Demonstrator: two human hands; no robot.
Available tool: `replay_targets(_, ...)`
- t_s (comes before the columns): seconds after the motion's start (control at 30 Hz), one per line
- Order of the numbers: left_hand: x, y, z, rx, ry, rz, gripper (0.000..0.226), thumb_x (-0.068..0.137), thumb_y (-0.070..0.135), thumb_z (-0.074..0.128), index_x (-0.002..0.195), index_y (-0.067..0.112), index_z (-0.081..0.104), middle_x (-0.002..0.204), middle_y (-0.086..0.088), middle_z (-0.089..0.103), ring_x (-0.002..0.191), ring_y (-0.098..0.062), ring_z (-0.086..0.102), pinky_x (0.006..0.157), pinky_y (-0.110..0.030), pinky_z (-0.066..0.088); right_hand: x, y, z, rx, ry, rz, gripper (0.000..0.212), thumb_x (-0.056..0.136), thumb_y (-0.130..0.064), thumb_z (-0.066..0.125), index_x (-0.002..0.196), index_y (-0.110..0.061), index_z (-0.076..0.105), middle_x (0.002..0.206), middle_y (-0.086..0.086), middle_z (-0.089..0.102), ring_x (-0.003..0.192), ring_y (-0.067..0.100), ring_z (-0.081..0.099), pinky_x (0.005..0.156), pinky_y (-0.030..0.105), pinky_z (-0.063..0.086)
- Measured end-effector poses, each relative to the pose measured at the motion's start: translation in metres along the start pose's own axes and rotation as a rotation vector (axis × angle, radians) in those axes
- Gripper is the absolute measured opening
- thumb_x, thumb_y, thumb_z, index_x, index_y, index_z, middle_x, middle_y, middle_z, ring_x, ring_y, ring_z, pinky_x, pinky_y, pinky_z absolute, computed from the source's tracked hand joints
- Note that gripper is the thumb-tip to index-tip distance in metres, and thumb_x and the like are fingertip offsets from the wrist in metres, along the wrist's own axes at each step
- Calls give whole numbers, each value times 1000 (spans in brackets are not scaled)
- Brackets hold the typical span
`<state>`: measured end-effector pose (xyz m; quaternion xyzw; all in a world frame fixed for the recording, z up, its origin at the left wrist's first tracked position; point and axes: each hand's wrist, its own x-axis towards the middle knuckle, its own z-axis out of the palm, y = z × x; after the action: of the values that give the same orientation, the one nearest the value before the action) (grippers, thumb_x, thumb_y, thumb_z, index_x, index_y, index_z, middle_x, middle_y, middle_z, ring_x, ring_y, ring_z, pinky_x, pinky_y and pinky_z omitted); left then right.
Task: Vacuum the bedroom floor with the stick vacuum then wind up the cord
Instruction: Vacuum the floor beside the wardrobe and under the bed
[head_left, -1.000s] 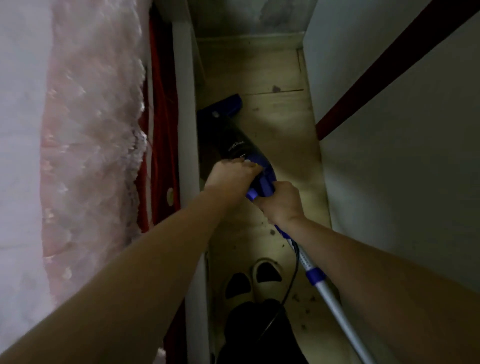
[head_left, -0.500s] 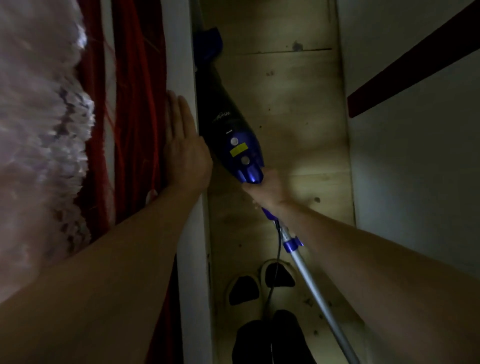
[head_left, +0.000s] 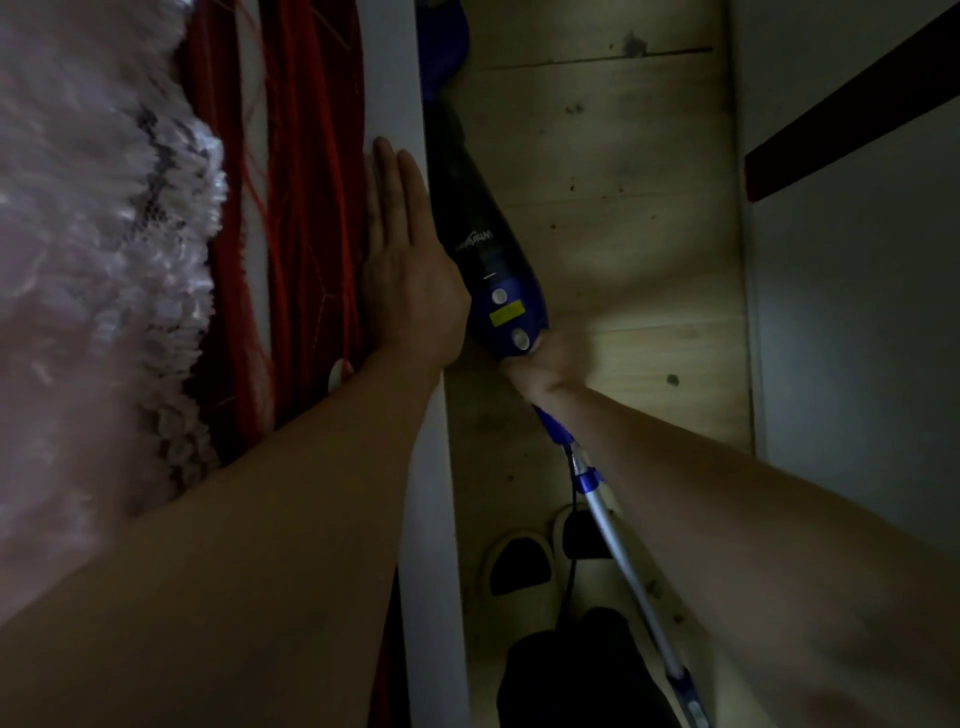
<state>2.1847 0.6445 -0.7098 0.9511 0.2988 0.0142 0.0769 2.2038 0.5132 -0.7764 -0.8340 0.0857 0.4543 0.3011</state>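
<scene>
A blue and black stick vacuum (head_left: 488, 260) leans forward over the wooden floor (head_left: 623, 208) in a narrow gap beside the bed. Its blue floor head (head_left: 444, 36) sits at the top edge, partly under the bed frame. My right hand (head_left: 550, 358) grips the vacuum's handle just behind the body. The silver shaft (head_left: 623, 561) runs back toward me under my right forearm. A black cord (head_left: 573, 545) hangs down from the handle. My left hand (head_left: 405, 260) lies flat, fingers straight, on the white bed frame (head_left: 395, 78).
A red sheet (head_left: 301, 182) and a pink frilly cover (head_left: 93, 234) lie on the bed at left. A grey wall with a dark strip (head_left: 852, 114) closes the gap on the right. My feet in pale slippers (head_left: 519, 566) stand on the speckled floor below.
A second ago both hands held the vacuum handle. My left hand has since left it and now lies flat on the bed frame; the vacuum head has moved forward along the bed.
</scene>
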Motion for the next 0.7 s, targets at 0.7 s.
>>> replay_targets(0.7,-1,-5,2,-138,79,19,52,103,15,23,152,4,10,160,-12,2,148,-22,0,110,-13,-11,2,-3,-6,-323,-43,-201,20,90,-14,61,107,-5,60,85,7,56,74,18,52,43,18,32)
